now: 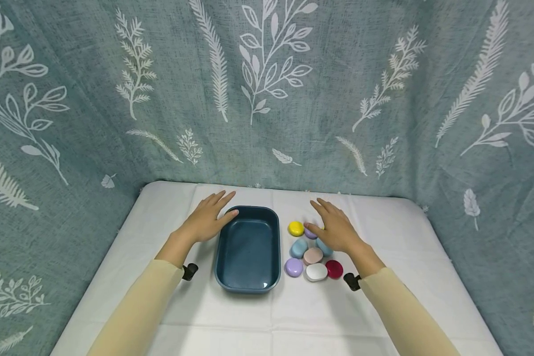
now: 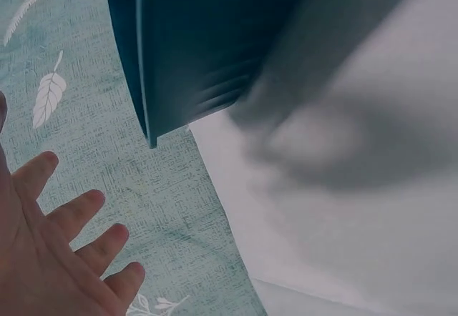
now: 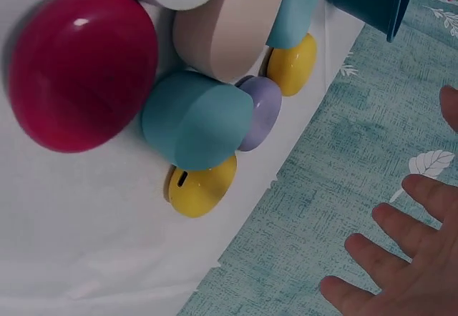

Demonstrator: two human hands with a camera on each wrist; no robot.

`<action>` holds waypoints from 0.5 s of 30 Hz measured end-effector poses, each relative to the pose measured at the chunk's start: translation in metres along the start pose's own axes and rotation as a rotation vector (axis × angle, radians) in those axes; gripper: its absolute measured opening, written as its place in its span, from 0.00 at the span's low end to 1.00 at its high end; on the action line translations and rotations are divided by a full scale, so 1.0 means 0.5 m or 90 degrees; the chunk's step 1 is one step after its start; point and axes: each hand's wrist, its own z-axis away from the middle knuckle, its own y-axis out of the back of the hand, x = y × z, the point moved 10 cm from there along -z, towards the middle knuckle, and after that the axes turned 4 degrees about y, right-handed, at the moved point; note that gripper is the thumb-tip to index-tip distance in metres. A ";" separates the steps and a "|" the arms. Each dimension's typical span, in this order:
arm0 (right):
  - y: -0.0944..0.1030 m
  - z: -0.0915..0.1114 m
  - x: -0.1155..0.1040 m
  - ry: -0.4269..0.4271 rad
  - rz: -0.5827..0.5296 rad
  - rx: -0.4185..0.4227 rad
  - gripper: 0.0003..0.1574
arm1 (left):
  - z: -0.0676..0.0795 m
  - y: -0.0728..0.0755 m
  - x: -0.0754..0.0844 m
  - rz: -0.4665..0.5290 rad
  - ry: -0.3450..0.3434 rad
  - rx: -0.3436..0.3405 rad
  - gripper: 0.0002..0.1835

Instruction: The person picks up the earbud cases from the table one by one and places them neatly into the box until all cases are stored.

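My left hand [image 1: 206, 217] hovers at the upper left rim of an empty dark blue rectangular tub [image 1: 249, 257], fingers spread and straight, thumb overlapping the rim in the head view. My right hand [image 1: 335, 227] is held over a cluster of smooth rounded pieces, its fingers extended and nothing in its grasp. In the cluster are a crimson piece [image 1: 334, 269], a white one [image 1: 316, 272], a pale pink one [image 1: 313, 256], two light blue ones [image 3: 197, 119], two purple ones [image 1: 293, 267] and two yellow ones [image 3: 292, 64]. One yellow piece [image 3: 202, 186] shows a small dark slot.
A white cloth [image 1: 231, 326] covers the table. Behind it and along both sides hangs a green-grey curtain [image 1: 169, 59] with white leaf prints. A small black wrist device [image 1: 190, 271] sits at the left cuff, and a similar device [image 1: 352, 282] at the right.
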 end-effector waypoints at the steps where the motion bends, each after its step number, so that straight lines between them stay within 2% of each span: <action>1: -0.002 0.003 0.001 -0.003 -0.003 0.000 0.48 | 0.004 -0.001 -0.003 0.007 0.004 0.000 0.41; 15: -0.021 0.041 0.008 -0.013 -0.022 0.027 0.48 | 0.039 -0.044 -0.046 0.091 0.044 -0.006 0.40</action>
